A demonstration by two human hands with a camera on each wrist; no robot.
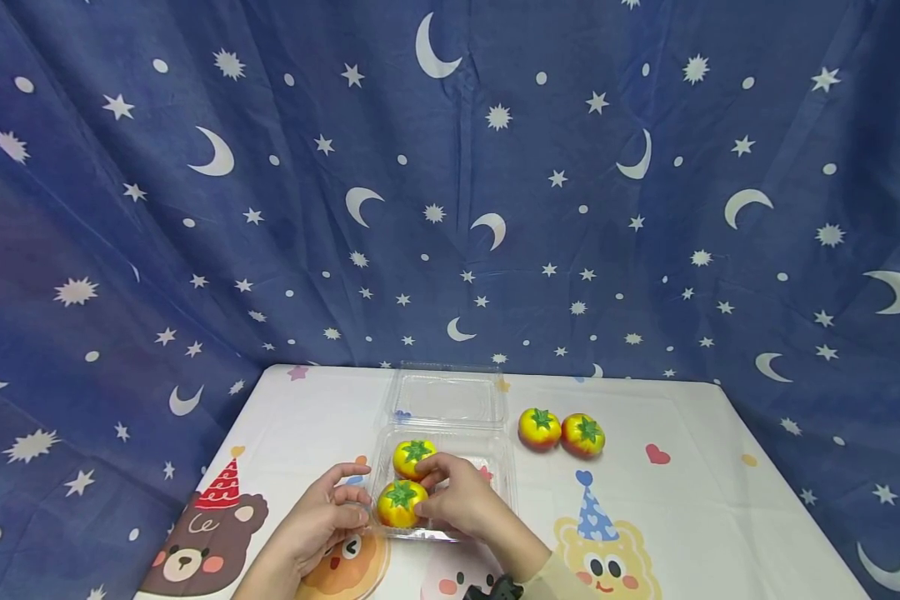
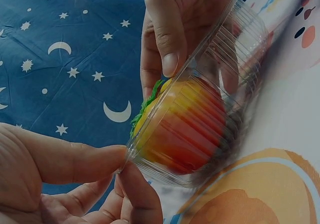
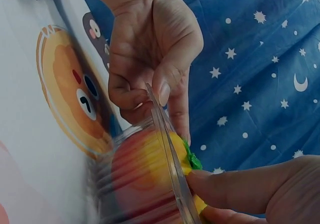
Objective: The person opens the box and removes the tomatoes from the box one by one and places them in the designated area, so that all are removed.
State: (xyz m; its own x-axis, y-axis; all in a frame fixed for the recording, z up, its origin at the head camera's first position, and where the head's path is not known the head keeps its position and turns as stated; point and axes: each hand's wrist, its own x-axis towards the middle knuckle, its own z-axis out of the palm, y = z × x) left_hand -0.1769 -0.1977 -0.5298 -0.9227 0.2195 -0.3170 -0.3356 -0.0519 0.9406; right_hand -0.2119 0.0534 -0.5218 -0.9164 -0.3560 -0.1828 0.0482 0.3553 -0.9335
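Observation:
In the head view a clear plastic clamshell box (image 1: 504, 467) lies with its lid (image 1: 450, 398) folded back. Two yellow-and-red tomatoes with green leafy tops sit along its left side, a near one (image 1: 399, 508) and a far one (image 1: 411, 455). My left hand (image 1: 322, 512) pinches the box's rim (image 2: 131, 151) between thumb and finger at the left. From the right, my right hand (image 1: 461, 500) reaches into the box. Its thumb (image 3: 225, 189) presses on the near tomato, and its curled fingers come in between the two tomatoes, partly hidden.
Two more tomatoes, one on the left (image 1: 539, 429) and one on the right (image 1: 582, 435), lie side by side to the right of the box. A white cloth with cartoon prints covers the table (image 1: 690, 500). Behind it hangs a blue curtain (image 1: 450, 183) with moons and stars.

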